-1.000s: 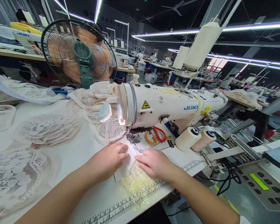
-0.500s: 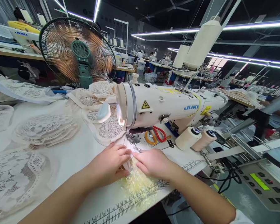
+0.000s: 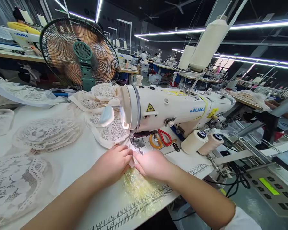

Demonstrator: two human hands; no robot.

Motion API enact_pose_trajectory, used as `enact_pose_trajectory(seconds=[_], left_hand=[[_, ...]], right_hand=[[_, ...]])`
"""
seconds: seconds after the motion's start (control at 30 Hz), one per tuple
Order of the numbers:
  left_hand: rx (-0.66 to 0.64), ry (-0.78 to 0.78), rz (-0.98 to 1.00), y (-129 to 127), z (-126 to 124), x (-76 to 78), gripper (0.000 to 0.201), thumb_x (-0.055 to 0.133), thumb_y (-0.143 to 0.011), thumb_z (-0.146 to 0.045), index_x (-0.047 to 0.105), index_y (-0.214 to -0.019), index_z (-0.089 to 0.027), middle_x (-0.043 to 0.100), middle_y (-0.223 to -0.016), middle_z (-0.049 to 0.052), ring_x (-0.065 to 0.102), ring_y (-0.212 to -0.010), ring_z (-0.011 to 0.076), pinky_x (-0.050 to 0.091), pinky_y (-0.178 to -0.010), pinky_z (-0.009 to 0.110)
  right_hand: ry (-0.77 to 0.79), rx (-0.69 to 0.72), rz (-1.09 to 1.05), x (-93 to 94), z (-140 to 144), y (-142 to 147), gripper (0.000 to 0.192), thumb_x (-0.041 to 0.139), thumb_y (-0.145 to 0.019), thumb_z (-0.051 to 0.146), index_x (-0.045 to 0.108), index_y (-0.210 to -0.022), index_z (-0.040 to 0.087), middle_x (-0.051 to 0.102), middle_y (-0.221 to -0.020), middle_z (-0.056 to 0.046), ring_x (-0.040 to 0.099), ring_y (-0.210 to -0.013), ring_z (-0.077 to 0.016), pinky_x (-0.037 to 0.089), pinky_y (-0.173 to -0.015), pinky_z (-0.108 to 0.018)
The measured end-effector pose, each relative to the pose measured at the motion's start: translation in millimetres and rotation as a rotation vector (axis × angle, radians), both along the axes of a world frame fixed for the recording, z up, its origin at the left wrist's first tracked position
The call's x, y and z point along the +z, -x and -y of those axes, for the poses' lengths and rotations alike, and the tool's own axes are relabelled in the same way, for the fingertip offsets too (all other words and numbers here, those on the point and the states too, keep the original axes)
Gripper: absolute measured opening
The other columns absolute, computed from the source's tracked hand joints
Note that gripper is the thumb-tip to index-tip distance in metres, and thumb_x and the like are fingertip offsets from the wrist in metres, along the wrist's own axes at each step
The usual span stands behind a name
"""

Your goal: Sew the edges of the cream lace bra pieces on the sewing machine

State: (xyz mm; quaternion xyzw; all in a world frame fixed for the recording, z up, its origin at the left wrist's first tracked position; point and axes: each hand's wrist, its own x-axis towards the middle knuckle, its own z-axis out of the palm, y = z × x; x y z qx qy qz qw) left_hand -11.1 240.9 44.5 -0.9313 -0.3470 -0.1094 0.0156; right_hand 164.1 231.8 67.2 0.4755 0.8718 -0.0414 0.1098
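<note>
Just in front of the needle area of a white sewing machine [image 3: 158, 107], my two hands meet. My left hand [image 3: 114, 163] is closed, its fingers pressed together on pale lace fabric [image 3: 114, 132] that runs under the machine head. My right hand [image 3: 152, 164] pinches the edge of the same fabric, thumb and fingers bent. A small light-coloured flap of it shows between the hands. Under them lies crinkled clear film over a yellow patch [image 3: 139, 187]. The presser foot [image 3: 135, 142] is just beyond the fingertips; the fingertips themselves are partly hidden.
Stacks of lace pieces [image 3: 48, 132] cover the left of the table. Scissors with red and orange handles [image 3: 165, 137] lie beside the machine bed, near two thread cones [image 3: 194, 142]. A large fan [image 3: 80, 52] stands behind. Printed rulers [image 3: 134, 210] run along the front edge.
Both hands have drawn closer together at the fabric. The left fingers are now more bunched, and the light flap shows between the hands. The metal tool seen by the right fingers no longer shows clearly.
</note>
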Motion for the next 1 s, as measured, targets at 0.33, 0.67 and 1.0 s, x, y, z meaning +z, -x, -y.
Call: enact_pose_trajectory(seconds=[0.33,0.67,1.0], left_hand=[[0.026,-0.071,-0.031,0,-2,-1.8,0.021,0.046,-0.086,-0.016,0.067,-0.086,-0.013,0.069,-0.103,0.011,0.060,-0.096,0.0277,0.050,-0.085,0.043],[0.023,-0.036,0.009,0,-2,-4.8,0.022,0.051,-0.085,-0.019,0.068,-0.097,-0.015,0.069,-0.107,0.012,0.060,-0.104,0.0301,0.048,-0.090,0.048],[0.054,-0.004,-0.052,-2,-2,1.3,0.022,0.049,-0.085,-0.019,0.068,-0.097,-0.013,0.068,-0.111,0.012,0.059,-0.107,0.0301,0.049,-0.091,0.047]], right_hand=[[-0.081,0.016,-0.146,-19.9,11,-17,0.043,0.043,-0.092,0.036,0.053,-0.129,0.018,0.069,-0.086,-0.010,0.064,-0.074,-0.0244,0.035,-0.050,-0.030],[-0.094,0.026,-0.261,-28.5,12,-23,0.032,0.046,-0.089,0.033,0.060,-0.113,0.017,0.067,-0.082,-0.008,0.061,-0.073,-0.0224,0.032,-0.053,-0.029],[-0.142,0.056,-0.309,-37.0,11,-28,0.038,0.045,-0.090,0.033,0.058,-0.122,0.018,0.067,-0.079,-0.006,0.059,-0.069,-0.0200,0.027,-0.052,-0.029]])
